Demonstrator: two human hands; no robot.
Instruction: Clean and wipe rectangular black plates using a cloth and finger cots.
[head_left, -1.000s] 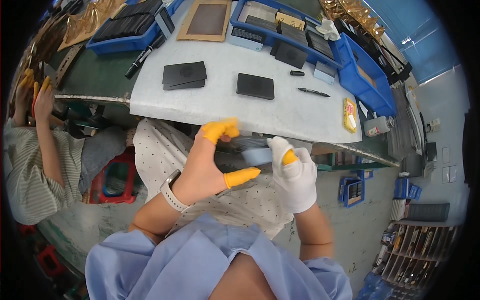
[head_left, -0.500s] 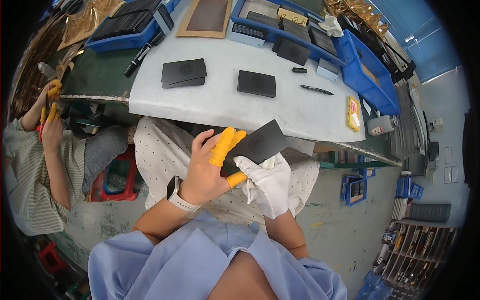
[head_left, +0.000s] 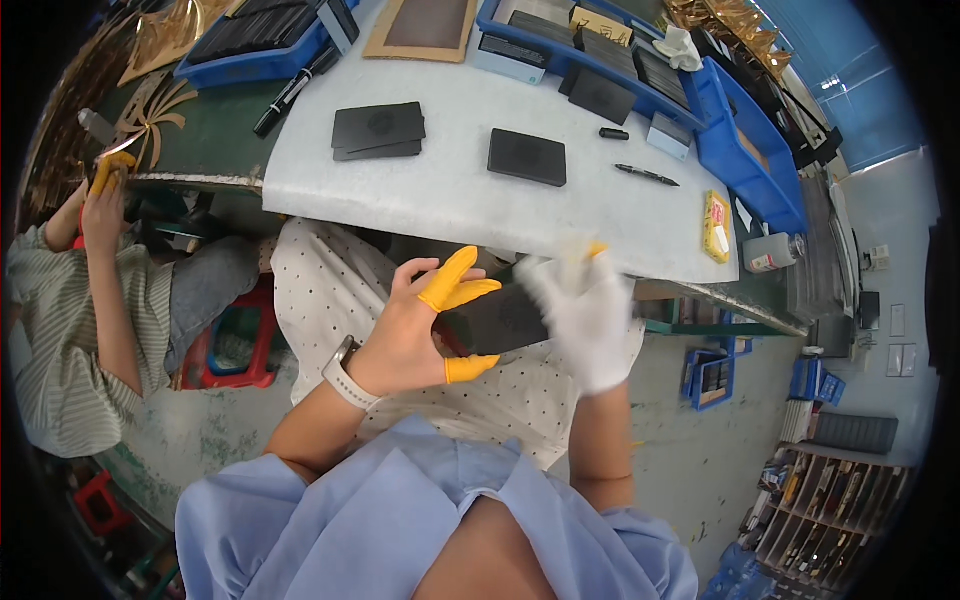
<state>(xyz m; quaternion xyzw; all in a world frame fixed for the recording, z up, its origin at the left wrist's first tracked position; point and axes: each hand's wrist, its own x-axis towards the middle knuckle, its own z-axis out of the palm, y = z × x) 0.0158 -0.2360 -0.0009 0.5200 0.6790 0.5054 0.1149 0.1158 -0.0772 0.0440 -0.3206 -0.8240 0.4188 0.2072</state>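
My left hand point(head_left: 405, 335), with yellow finger cots on thumb and fingers, grips a flat black card point(head_left: 508, 318) by its edges above my lap. A faint darker mark shows on the card's face. My right hand point(head_left: 588, 315), in a white glove, is at the card's right end, smeared by motion. Its fingers are too blurred to read, though a bit of yellow shows at the top. On the white-covered table point(head_left: 450, 190) lie a few loose black cards point(head_left: 378, 130) at left and a neat thick black block or stack point(head_left: 527, 157) at centre.
Blue trays point(head_left: 640, 95) of black cards line the table's back. At right are a pen point(head_left: 646, 175), a yellow packet point(head_left: 716, 226) and a bottle point(head_left: 773, 252). A marker point(head_left: 290, 100) lies at left. A co-worker's hands point(head_left: 105, 205) are at the far left, beside a red stool point(head_left: 235, 340).
My gloved right hand has moved right and up along the card, its grip no longer discernible. The card has tilted flatter in my left hand. The co-worker's hands have shifted.
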